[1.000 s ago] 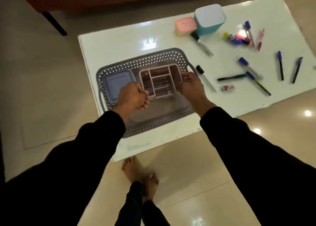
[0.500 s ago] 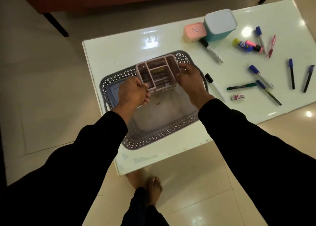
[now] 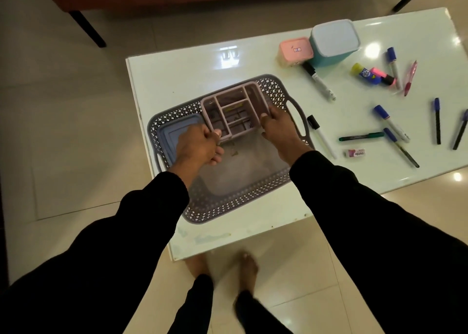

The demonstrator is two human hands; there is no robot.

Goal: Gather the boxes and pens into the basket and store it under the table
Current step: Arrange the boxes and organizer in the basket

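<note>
Pink divided organizer (image 3: pixel 235 113), gripped at both ends by left hand (image 3: pixel 198 145) and right hand (image 3: pixel 279 127), has moved from beside the blue-lidded box (image 3: pixel 174 133) toward the far rim of the grey basket (image 3: pixel 228 204), now tilted, far end raised. More basket floor shows near the person. Both bare feet now visible at the bottom of the frame.

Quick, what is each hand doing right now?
Left hand: grips the pink organizer at its near left corner.
Right hand: grips the organizer's right side.
</note>
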